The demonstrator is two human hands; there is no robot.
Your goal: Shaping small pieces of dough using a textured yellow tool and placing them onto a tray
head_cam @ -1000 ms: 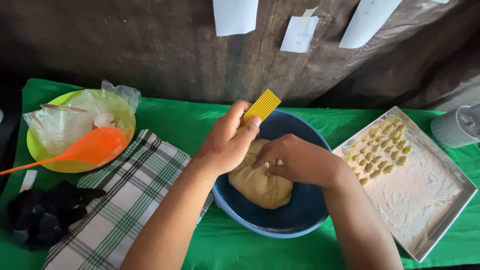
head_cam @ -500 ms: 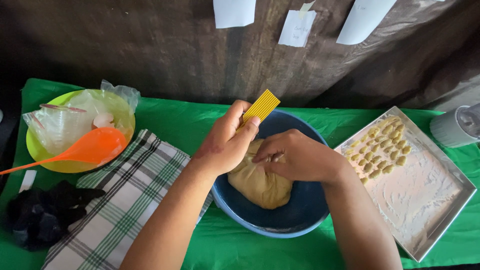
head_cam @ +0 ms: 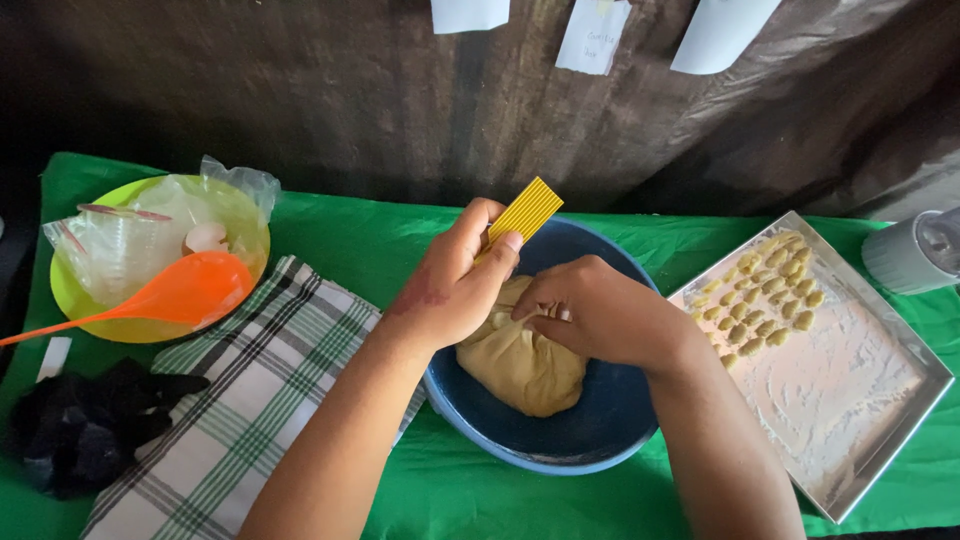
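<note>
A blue bowl point(head_cam: 560, 440) on the green cloth holds a lump of tan dough point(head_cam: 520, 370). My left hand point(head_cam: 450, 290) grips a small yellow ridged board point(head_cam: 525, 210), tilted up over the bowl's far rim. My right hand point(head_cam: 600, 315) rests on top of the dough, its fingers curled and pinching at it. The two hands nearly touch above the bowl.
A floured metal tray point(head_cam: 850, 400) with several small shaped dough pieces point(head_cam: 765, 295) lies to the right. A green-checked towel point(head_cam: 250, 400), a yellow-green bowl point(head_cam: 100, 325) with plastic bags and an orange spoon point(head_cam: 170, 295), and a black cloth point(head_cam: 80, 425) lie left. A grey appliance point(head_cam: 910, 250) stands far right.
None of the things on the table has moved. My right hand's fingers have shifted slightly on the dough.
</note>
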